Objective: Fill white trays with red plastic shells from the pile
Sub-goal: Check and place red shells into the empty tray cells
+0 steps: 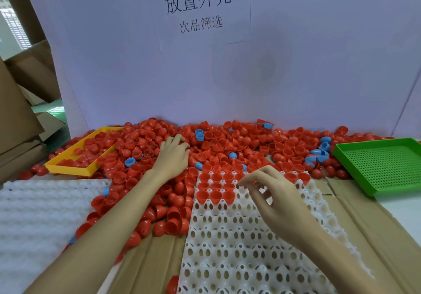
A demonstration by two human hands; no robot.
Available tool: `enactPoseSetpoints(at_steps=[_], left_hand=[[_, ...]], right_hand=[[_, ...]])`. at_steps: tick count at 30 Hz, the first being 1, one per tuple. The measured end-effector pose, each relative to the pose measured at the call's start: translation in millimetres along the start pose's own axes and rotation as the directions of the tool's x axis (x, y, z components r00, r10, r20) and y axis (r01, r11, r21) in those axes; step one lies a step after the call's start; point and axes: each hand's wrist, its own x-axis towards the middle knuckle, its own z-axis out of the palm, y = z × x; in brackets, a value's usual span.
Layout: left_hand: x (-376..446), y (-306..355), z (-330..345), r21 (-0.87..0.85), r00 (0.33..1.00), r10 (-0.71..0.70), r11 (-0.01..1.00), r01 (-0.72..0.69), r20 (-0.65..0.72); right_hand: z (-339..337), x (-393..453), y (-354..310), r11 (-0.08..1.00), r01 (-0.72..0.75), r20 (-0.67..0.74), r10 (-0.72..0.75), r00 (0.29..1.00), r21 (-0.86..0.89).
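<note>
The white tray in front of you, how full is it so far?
Barely started. The white tray holds red shells only in its far rows; the near pockets are bare. The left hand reaches into the pile, the right hand hovers over the tray. Most pockets remain.

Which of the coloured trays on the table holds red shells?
The yellow tray at the left edge of the pile has red shells lying inside it; the green perforated tray on the right holds none.

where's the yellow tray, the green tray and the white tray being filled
yellow tray (68, 169): head view, on its near front wall.
green tray (385, 166): head view, on its bare perforated floor.
white tray (227, 248): head view, on its unfilled cells near the middle.
</note>
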Motion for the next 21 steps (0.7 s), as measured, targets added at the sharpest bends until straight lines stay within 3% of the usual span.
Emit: enactPoseSetpoints(at_steps=[3,5,7,10,16,21], left_hand=[[-31.8,24.3,-16.4,-0.17,0.972,0.094,0.977,-0.133,-0.217],[-57.9,48.5,-28.8,-0.342,0.942,0.135,0.908,-0.242,-0.308],[-85.6,73.1,-37.1,-0.457,0.922,0.167,0.829,-0.323,-0.348],[-117.0,102.9,-41.0,-0.56,0.921,0.194,0.745,-0.362,-0.338],[-136.2,111.5,-32.5,-0.539,0.886,0.299,0.709,-0.455,-0.355],[-142.3,102.3,-28.2,-0.576,0.885,0.21,0.692,-0.435,-0.416]], right_hand=[[1.1,0.2,-0.5,1.0,-0.01,-0.017,0.01,1.0,0.016],[0.9,1.0,0.4,0.998,-0.038,-0.035,0.04,0.999,0.044],[0.4,2.0,-0.2,0.983,-0.102,-0.033,0.108,0.994,0.15],[-2.0,4.7,-7.1,0.879,-0.233,0.055,0.231,0.971,0.416],[-11.7,4.1,-7.6,0.863,-0.252,0.191,0.185,0.964,0.437],[-9.5,3.0,-12.1,0.847,-0.204,0.232,0.098,0.968,0.491]])
